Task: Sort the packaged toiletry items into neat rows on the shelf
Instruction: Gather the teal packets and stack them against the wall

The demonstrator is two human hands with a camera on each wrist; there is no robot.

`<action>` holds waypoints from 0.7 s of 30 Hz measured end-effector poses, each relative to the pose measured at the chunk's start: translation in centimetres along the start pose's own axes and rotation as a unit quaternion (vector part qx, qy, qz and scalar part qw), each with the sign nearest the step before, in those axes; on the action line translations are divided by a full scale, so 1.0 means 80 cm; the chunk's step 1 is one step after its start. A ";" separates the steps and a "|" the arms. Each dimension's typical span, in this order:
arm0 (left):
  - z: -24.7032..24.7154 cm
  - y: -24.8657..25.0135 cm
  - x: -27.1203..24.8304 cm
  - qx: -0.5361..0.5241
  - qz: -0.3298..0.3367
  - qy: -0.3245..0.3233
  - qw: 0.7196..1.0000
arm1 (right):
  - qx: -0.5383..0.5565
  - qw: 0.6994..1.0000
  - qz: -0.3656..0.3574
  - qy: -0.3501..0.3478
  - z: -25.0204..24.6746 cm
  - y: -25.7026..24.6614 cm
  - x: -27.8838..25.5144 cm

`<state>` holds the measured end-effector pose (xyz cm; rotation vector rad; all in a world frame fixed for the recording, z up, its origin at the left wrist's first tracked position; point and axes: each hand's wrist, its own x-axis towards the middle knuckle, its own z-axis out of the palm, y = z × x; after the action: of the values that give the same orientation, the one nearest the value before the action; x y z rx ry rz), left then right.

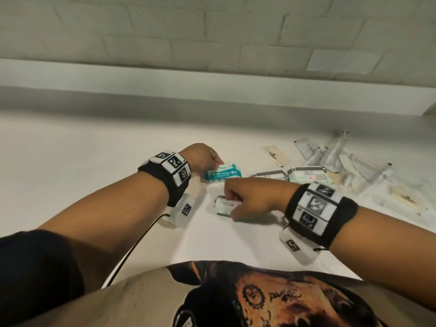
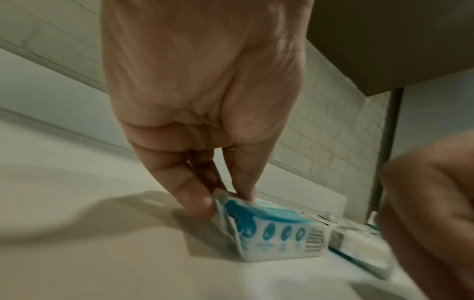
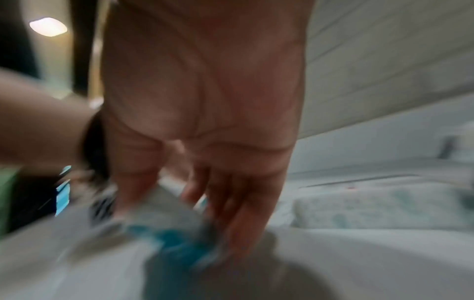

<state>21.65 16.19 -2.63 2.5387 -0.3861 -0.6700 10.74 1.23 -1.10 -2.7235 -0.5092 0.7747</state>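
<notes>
A teal and white wipes pack lies on the white shelf. My left hand pinches its left end between thumb and fingers. Just in front of it, my right hand grips a second, whiter wipes pack from above, thumb on one side and fingers on the other. The right wrist view is blurred. Two more white wipes packs lie side by side to the right of the teal one.
A loose pile of clear and white sachets and tubes covers the right of the shelf. A brick wall with a ledge runs along the back. The shelf's left half shows only bare white surface.
</notes>
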 end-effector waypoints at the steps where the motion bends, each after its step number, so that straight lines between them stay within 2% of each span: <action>1: 0.003 0.002 -0.002 -0.001 0.009 -0.004 1.000 | 0.050 0.998 0.026 -0.035 -0.008 0.003 -0.003; 3: 0.009 0.007 -0.005 0.000 0.033 -0.013 0.999 | 0.061 0.996 0.066 -0.014 -0.019 0.009 -0.004; 6: 0.015 0.015 -0.006 0.010 0.051 -0.020 0.998 | -0.047 0.988 0.128 0.077 -0.025 0.021 0.003; 11: 0.015 0.020 -0.010 0.032 0.052 -0.016 0.998 | -0.024 0.979 0.124 0.160 -0.024 0.038 -0.005; 13: 0.015 0.019 -0.012 0.029 0.052 -0.013 0.998 | -0.020 0.982 0.108 0.156 -0.019 0.033 -0.011; 16: 0.016 0.019 -0.013 0.011 0.048 -0.009 0.999 | -0.101 0.985 0.088 0.106 -0.001 0.021 -0.017; 18: 0.015 0.020 -0.014 0.017 0.050 -0.009 0.999 | -0.144 0.980 0.068 0.119 0.012 0.016 -0.015; 21: 0.015 0.021 -0.016 0.043 0.061 -0.013 0.997 | -0.107 0.982 0.051 0.148 0.017 0.012 -0.007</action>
<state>19.70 14.81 -2.15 2.5650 -0.5853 -0.6537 9.75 0.37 -2.29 -3.0116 -0.4084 0.3399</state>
